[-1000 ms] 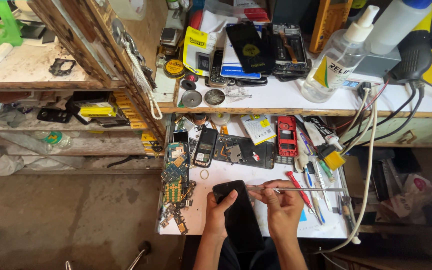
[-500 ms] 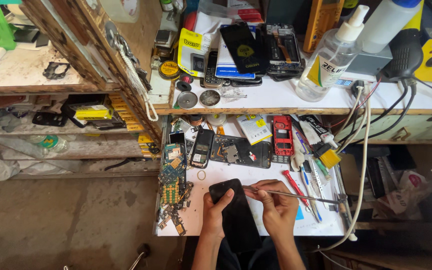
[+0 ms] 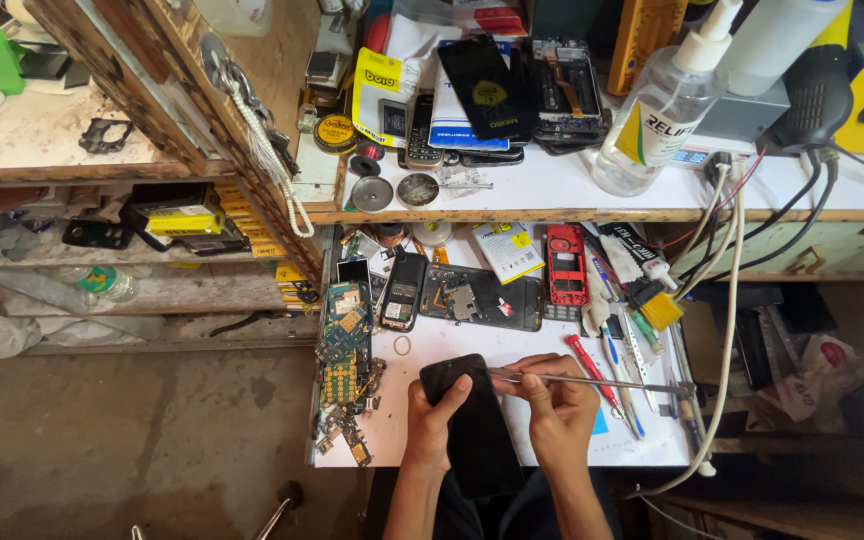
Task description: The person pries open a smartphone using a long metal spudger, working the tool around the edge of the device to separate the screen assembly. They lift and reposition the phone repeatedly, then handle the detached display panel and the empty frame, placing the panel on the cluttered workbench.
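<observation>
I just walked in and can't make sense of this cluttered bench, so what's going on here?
A person sits at a white worktable strewn with phone parts. Their left hand steadies a black smartphone, face down, thumb near its top edge. The right hand holds a thin metal tool, lying roughly level, its tip at the phone's upper right edge. Loose circuit boards lie left of the phone, a red phone frame behind, and a clear spray bottle stands on the shelf above.

Two hands, left hand (image 3: 432, 415) and right hand (image 3: 552, 405), one black phone (image 3: 472, 425), one thin metal tool (image 3: 592, 381), one red phone frame (image 3: 566, 263), one clear spray bottle (image 3: 657, 115), two round metal discs (image 3: 372, 193), one yellow brush (image 3: 658, 308)
</observation>
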Available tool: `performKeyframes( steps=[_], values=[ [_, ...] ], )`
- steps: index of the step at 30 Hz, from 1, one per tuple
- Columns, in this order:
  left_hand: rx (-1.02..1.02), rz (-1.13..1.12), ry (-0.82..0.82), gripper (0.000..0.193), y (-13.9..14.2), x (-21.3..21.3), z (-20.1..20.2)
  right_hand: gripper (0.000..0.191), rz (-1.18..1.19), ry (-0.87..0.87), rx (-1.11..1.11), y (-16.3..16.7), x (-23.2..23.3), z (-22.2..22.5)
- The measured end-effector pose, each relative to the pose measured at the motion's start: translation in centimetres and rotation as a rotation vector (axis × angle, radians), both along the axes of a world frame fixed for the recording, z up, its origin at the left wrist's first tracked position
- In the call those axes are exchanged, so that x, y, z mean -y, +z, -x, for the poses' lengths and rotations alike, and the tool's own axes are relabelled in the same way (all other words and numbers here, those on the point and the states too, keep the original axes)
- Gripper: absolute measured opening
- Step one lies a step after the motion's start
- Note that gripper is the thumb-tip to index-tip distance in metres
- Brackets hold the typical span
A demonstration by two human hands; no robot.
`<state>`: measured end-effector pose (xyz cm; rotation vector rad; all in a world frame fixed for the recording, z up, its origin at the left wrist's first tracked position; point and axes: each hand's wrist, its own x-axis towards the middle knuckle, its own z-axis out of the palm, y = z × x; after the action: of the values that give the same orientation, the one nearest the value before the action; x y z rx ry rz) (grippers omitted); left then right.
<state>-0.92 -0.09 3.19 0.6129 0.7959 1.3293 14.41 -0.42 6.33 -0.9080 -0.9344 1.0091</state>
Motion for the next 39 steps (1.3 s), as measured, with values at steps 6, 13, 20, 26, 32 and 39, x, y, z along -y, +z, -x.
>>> performKeyframes(
  steps=[6,13,20,26,32,39],
  values=[
    [-0.129,-0.063,0.028,0.022,-0.6,0.1,-0.7,0.005,0.067,-0.021,-0.009,0.2,0.2,-0.9],
    [-0.229,-0.125,-0.021,0.025,0.5,0.3,-1.2,0.006,0.056,-0.036,0.017,0.6,0.0,-2.1],
    [-0.314,-0.174,-0.027,0.023,1.6,0.4,-1.2,0.006,-0.046,0.136,0.167,2.2,-1.2,-2.8],
    [-0.364,-0.193,-0.051,0.019,1.7,0.4,-1.4,0.007,-0.028,0.276,0.344,3.3,-2.8,-3.6],
    [-0.362,-0.204,-0.071,0.018,1.9,0.5,-1.6,0.008,0.065,0.347,0.504,4.9,-3.8,-3.9],
    [-0.325,-0.211,-0.075,0.023,2.4,0.6,-1.8,0.009,0.068,0.352,0.675,7.1,-4.2,-3.5]
  ],
)
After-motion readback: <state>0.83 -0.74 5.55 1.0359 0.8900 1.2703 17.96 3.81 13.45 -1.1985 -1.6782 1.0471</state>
